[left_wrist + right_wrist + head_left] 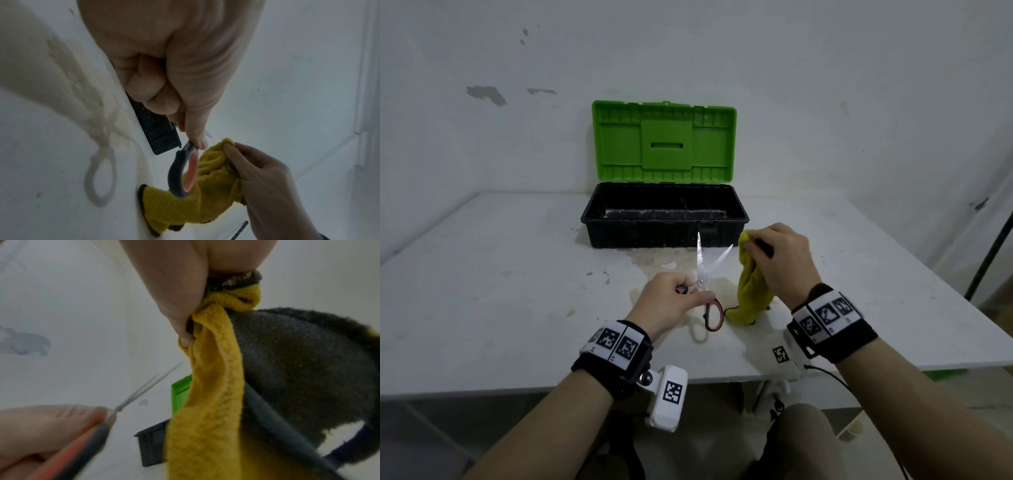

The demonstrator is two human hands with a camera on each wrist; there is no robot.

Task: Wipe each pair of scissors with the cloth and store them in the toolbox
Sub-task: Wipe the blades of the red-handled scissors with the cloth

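While the left hand [667, 301] grips the scissors [708, 274], blades parted, just before the open toolbox [664, 219], the right hand [780, 260] pinches the yellow cloth [751, 294] beside them, above the desk [517, 291].

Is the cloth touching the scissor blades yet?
Apart. The head view shows bare table between the open blades of the scissors and the cloth, which the right hand holds beside them; the left hand grips the handles.
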